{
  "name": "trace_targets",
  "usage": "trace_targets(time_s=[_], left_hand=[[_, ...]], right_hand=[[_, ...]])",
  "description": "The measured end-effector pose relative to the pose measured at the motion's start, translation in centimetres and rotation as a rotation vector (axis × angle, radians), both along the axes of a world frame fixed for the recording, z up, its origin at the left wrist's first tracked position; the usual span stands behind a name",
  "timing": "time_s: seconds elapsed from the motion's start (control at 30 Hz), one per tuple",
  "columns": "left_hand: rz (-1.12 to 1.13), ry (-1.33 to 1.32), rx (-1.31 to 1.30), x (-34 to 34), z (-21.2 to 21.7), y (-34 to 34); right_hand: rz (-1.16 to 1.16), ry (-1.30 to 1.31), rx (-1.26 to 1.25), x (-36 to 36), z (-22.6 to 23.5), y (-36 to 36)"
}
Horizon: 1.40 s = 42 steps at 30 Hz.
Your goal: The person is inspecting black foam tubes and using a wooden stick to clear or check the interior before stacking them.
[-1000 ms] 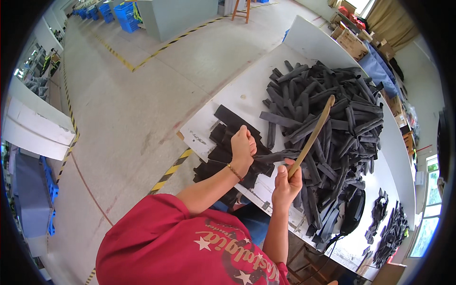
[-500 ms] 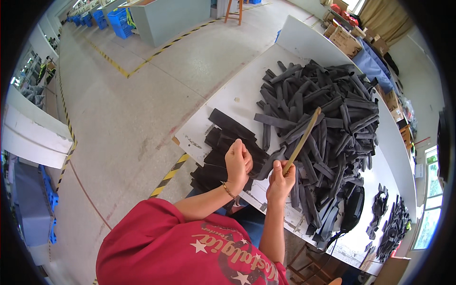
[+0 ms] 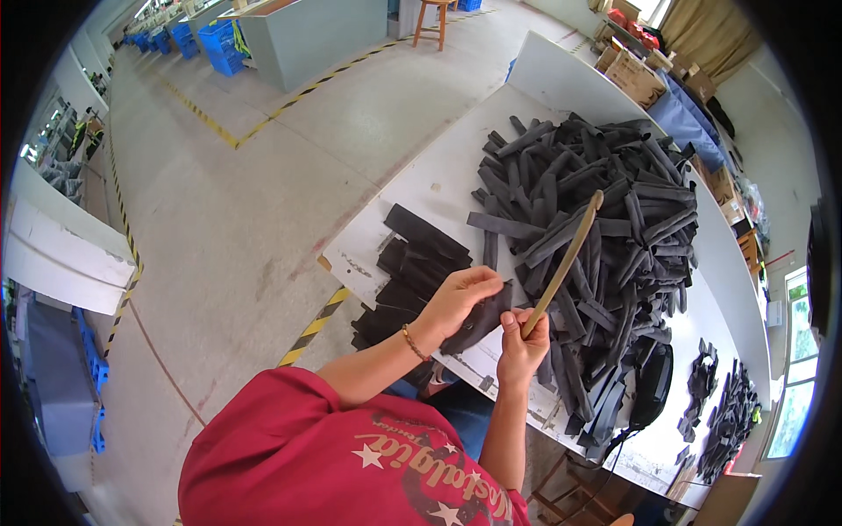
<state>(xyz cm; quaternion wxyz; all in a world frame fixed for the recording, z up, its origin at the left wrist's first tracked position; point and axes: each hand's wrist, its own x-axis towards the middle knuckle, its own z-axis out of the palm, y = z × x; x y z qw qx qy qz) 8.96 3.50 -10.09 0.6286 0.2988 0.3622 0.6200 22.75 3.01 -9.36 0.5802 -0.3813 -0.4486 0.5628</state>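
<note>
Right hand [image 3: 523, 344] is gripping the long tan wooden stick [image 3: 566, 259], fist closed — stick is now leaning toward 1 o'clock, lower than before. Left hand [image 3: 458, 296] is pinching a dark flat fabric strip [image 3: 481, 319], just beside the stick's base at 9 o'clock.

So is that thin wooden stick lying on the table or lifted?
Lifted: the right hand grips the wooden stick's lower end, and it slants up over the dark strips.

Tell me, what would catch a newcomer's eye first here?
Most likely the big heap of dark fabric strips sprawling over the white table, right of centre. In front of it, the right hand grips a long tan stick slanting up over the heap, while the left hand holds a dark strip beside a neater stack.
</note>
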Motion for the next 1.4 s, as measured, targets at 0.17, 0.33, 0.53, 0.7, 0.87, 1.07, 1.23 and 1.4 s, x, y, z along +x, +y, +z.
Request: trace_targets(time_s=[0.17,0.33,0.53,0.7,0.87,1.07,1.23,1.4], left_hand=[[0.108,-0.505,-0.163,1.4,1.0,0.0],[0.154,-0.032,0.053,0.5,1.2,0.7],[0.123,-0.23,-0.004,1.7,0.4,0.1],[-0.042,0.16,0.013,1.1,0.3,-0.7],[0.011,0.269,0.043,0.6,0.7,-0.8],[-0.015,0.292,0.081,1.2,0.8,-1.3],[0.059,0.423,0.211,2.4,1.5,-1.7],[0.096,0.343,0.146,2.1,1.3,-1.8]], right_hand=[[0.087,0.049,-0.096,0.2,-0.1,-0.4],[-0.076,-0.266,0.008,1.1,0.3,0.3],[-0.011,-0.09,-0.119,0.9,0.7,0.9],[0.022,0.016,-0.127,1.7,0.3,0.8],[-0.053,-0.079,-0.07,2.5,1.4,1.1],[-0.017,0.061,-0.076,2.3,2.1,1.6],[0.029,0.613,-0.142,2.4,2.5,2.2],[-0.038,0.032,-0.038,3.3,1.9,1.7]])
